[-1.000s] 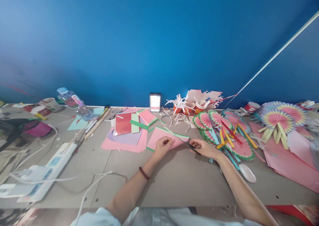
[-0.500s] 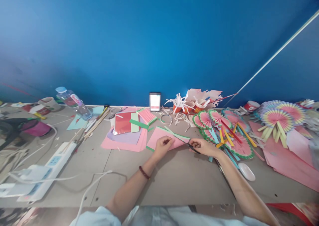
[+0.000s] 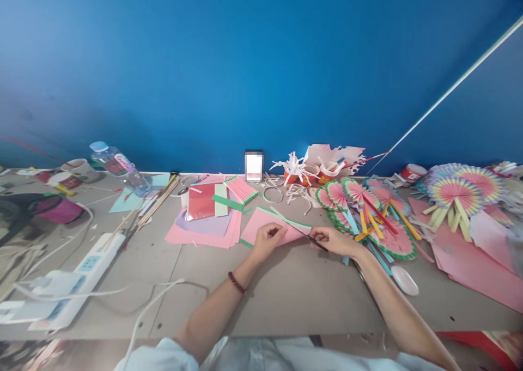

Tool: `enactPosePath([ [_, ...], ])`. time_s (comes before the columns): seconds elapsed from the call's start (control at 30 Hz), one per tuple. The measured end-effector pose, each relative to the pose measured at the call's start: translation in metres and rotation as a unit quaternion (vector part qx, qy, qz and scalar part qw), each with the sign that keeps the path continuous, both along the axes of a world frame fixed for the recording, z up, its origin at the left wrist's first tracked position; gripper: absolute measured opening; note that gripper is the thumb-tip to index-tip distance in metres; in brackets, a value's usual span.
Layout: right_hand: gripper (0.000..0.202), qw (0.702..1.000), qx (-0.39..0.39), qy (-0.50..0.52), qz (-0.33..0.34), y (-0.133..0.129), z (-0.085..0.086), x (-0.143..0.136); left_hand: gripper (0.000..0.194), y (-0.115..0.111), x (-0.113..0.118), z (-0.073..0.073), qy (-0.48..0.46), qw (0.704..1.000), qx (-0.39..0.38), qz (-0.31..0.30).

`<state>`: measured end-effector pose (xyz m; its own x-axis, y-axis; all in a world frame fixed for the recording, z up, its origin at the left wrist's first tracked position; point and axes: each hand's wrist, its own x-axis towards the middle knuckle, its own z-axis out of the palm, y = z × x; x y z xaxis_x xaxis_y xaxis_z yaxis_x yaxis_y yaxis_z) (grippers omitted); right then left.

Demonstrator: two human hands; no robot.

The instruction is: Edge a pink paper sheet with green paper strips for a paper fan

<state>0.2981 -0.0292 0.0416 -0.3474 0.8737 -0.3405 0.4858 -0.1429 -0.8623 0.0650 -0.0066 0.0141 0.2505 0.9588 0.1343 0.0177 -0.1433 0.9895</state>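
A pink paper sheet with green edges (image 3: pixel 255 230) lies on the table, partly covered by my hands. My left hand (image 3: pixel 267 237) is closed in a pinch, its thumb and forefinger at the sheet near a narrow pale strip (image 3: pixel 278 214). At the sheet's right corner, my right hand (image 3: pixel 330 240) has its fingers wrapped round a thin black-handled tool (image 3: pixel 318 244). The tool's slim end points up and left over the paper towards my left fingertips. Its exact kind is too small to tell.
Folded paper fans (image 3: pixel 392 240) crowd the right, beside a white computer mouse (image 3: pixel 404 281). Stacked coloured papers (image 3: pixel 204 239) lie left of the sheet. Farther left are a plastic bottle (image 3: pixel 122 166) and a power strip (image 3: pixel 87 273) with cables. A phone (image 3: pixel 254 166) leans on the blue wall.
Both hands stay almost where they were at the pink sheet. The black-handled tool has tilted very slightly in my right hand.
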Motion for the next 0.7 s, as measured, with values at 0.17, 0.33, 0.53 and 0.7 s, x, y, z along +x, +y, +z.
enactPosePath([
  [0.17, 0.025, 1.0, -0.006, -0.002, 0.002, 0.0, 0.0, 0.0, 0.033, 0.001, 0.0, -0.003, -0.011, 1.0, -0.005, -0.004],
  [0.33, 0.026, 1.0, -0.016, 0.0, 0.0, -0.001, 0.003, -0.002, 0.031, 0.001, 0.0, -0.005, -0.012, 1.0, -0.008, 0.001],
  [0.53, 0.025, 0.999, -0.041, -0.007, -0.006, -0.003, 0.008, -0.005, 0.033, 0.002, -0.001, -0.007, -0.01, 1.0, -0.001, 0.0],
  [0.7, 0.026, 0.998, -0.059, -0.021, -0.011, -0.003, 0.01, -0.007, 0.031, 0.003, -0.001, -0.011, -0.012, 1.0, 0.007, -0.001],
])
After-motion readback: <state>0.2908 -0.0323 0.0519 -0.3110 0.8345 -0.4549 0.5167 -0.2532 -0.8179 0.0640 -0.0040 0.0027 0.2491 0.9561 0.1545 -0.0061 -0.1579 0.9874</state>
